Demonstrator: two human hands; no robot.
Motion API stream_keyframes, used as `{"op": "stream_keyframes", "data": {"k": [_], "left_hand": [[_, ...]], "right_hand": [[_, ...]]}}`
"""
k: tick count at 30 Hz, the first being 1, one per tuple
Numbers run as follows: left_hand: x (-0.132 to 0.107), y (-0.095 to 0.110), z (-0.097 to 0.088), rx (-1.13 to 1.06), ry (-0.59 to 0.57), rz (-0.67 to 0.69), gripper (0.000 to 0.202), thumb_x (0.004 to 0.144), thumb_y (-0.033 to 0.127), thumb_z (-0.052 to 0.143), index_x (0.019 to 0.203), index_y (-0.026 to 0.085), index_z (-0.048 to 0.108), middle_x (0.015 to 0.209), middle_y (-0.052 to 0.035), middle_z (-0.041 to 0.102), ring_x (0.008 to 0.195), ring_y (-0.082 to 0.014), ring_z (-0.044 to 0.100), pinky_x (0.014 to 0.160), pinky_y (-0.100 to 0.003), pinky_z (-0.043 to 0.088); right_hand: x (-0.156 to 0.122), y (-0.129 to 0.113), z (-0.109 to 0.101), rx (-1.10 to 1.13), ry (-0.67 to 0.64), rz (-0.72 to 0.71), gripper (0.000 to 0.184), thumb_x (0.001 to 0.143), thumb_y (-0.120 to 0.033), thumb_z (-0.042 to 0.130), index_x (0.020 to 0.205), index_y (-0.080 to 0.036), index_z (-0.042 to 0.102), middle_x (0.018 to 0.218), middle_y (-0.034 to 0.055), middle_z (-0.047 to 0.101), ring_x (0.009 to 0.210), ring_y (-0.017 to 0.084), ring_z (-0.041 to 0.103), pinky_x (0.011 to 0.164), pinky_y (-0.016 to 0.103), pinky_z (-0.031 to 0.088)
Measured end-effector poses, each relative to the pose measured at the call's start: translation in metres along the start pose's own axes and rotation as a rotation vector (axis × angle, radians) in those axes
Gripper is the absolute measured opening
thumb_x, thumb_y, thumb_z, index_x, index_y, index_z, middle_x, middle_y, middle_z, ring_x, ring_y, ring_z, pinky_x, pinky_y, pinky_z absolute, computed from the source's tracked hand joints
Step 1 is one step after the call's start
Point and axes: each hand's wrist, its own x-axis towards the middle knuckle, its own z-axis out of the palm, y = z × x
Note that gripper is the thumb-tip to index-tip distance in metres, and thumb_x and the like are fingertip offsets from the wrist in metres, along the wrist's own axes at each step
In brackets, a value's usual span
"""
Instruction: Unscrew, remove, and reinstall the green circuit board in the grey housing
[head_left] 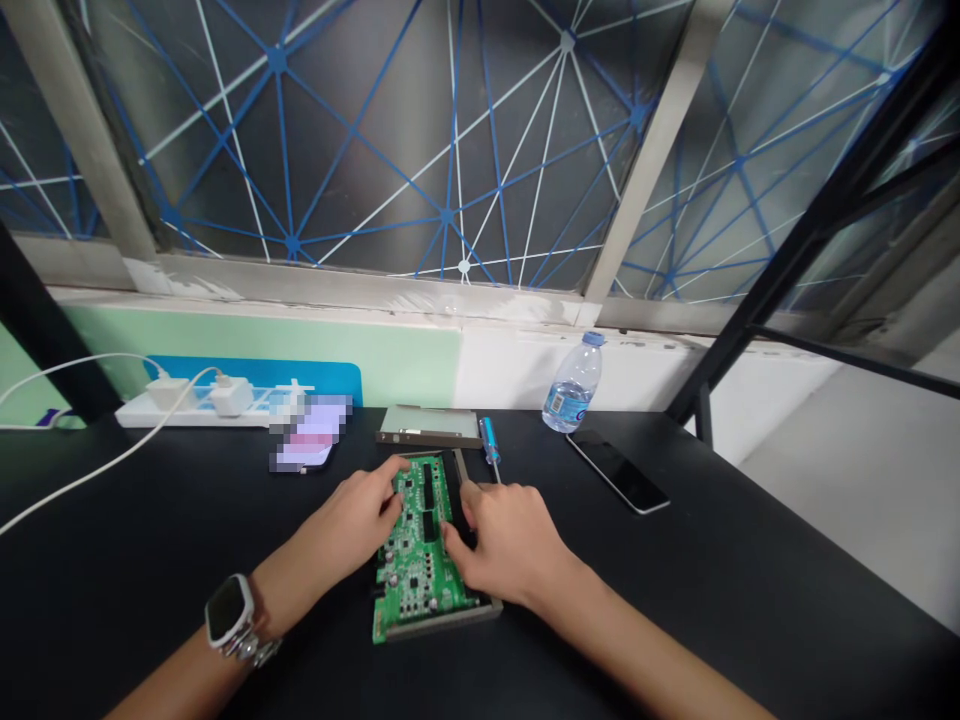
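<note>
A green circuit board [417, 560] lies in a flat grey case [450, 620] on the black table [150, 560]. My left hand [352, 525], a watch on its wrist, grips the board's left edge near its far corner with curled fingers. My right hand [510, 545] rests on the board's right edge, fingers bent and pressing down on the board and the case rim. A grey metal cover plate [429, 426] lies just beyond the board. A blue-handled screwdriver [489, 442] lies right of the plate.
A water bottle [574, 385] stands at the back right with a dark phone [616, 470] lying flat beside it. A white power strip [187, 405] with chargers and white cables sits at the back left. A blurred object [309, 435] lies near it. The table's right edge drops off.
</note>
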Motion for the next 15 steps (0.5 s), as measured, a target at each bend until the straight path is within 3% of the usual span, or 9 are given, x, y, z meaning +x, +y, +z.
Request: {"op": "stream_keyframes", "data": {"k": [9, 15], "left_hand": [[-0.0035, 0.0066, -0.0027, 0.067, -0.039, -0.021, 0.037, 0.091, 0.023, 0.041, 0.127, 0.020, 0.050, 0.075, -0.0028, 0.060, 0.068, -0.0191, 0.059, 0.061, -0.028, 0.037], [-0.0055, 0.0089, -0.0018, 0.045, -0.067, 0.007, 0.040, 0.090, 0.022, 0.040, 0.129, 0.020, 0.050, 0.075, -0.0023, 0.061, 0.066, -0.0181, 0.059, 0.059, -0.028, 0.037]], "right_hand": [[-0.0086, 0.0042, -0.0035, 0.089, -0.034, -0.063, 0.029, 0.084, -0.050, 0.053, 0.085, -0.021, 0.053, 0.078, 0.0024, 0.063, 0.059, 0.017, 0.055, 0.055, 0.030, 0.015], [-0.0092, 0.0018, -0.0014, 0.113, -0.048, -0.002, 0.015, 0.083, -0.035, 0.051, 0.084, -0.020, 0.051, 0.077, 0.0025, 0.061, 0.060, 0.016, 0.055, 0.054, 0.031, 0.014]]}}
